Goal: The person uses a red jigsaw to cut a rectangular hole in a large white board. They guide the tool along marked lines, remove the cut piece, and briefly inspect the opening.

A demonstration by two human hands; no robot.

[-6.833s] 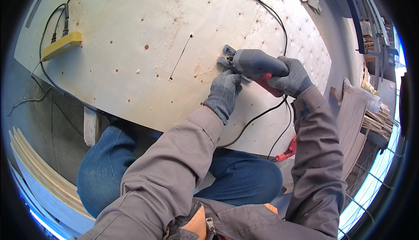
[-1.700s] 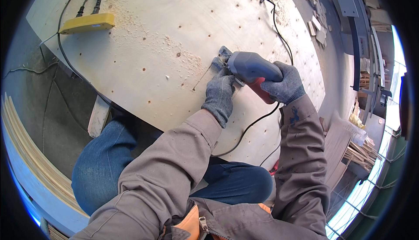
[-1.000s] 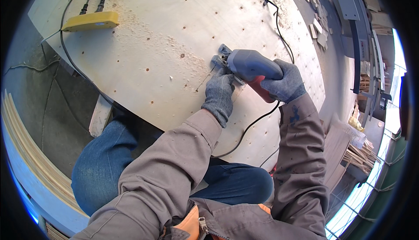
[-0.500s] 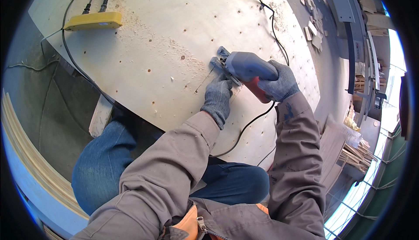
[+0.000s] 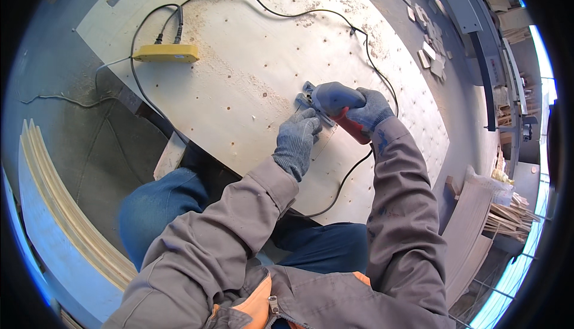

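My right hand (image 5: 372,110), in a grey knit glove, is wrapped around the handle of a grey and red jigsaw (image 5: 336,98). The tool rests on a large pale plywood board (image 5: 209,99) dotted with small holes. My left hand (image 5: 297,138), gloved alike, has its fingers curled against the near side of the jigsaw's metal base plate and closed on it. The saw blade is hidden under the tool's body. Sawdust lies scattered over the board to the left of the jigsaw and beyond it.
A yellow power strip (image 5: 166,53) sits on the board's left edge with black plugs in it. A black cord (image 5: 281,14) loops across the far side. Offcuts (image 5: 431,42) lie beyond on the right; stacked sheets (image 5: 75,209) stand at left, planks (image 5: 469,233) at right.
The view has shifted, so the board and power strip appear lower and farther right. Both hands stay on the jigsaw. My left fingers look a little more bent at the base plate.
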